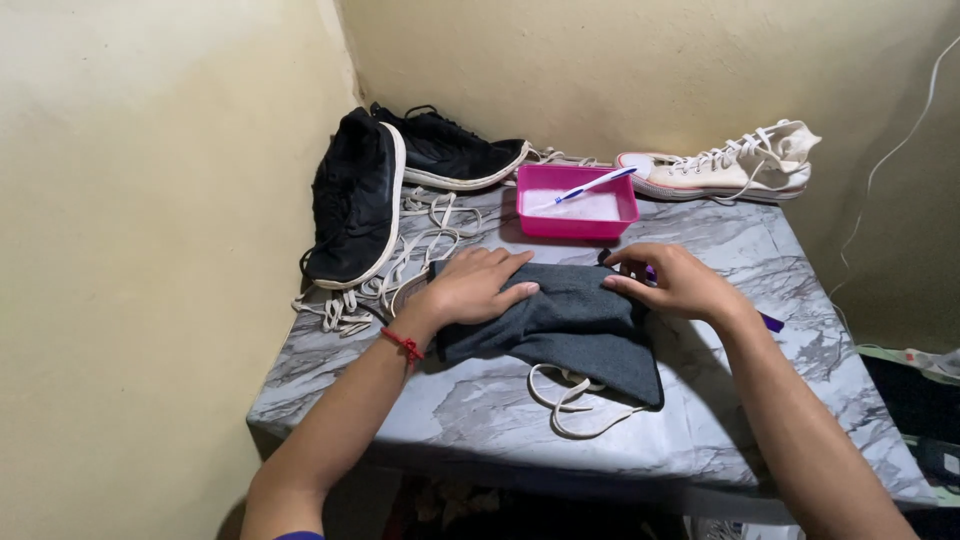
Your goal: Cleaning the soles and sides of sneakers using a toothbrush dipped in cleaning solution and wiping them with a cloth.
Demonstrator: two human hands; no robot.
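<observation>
A dark grey cloth (575, 330) lies folded on the marble-patterned table (480, 410). My left hand (475, 285) rests flat on the cloth's left part, fingers spread, a red string at the wrist. My right hand (675, 282) presses on the cloth's upper right edge, fingers curled over it. A white shoelace (570, 400) loops out from under the cloth's front edge. A purple object (770, 322) pokes out to the right of my right wrist, mostly hidden.
A pink tray (577, 222) with white contents and a blue-white toothbrush (590, 185) stands behind the cloth. Two black sneakers (355, 200) lean in the left corner, over loose white laces (415, 255). A white high-top sneaker (725, 165) lies at the back right. Walls close in left and behind.
</observation>
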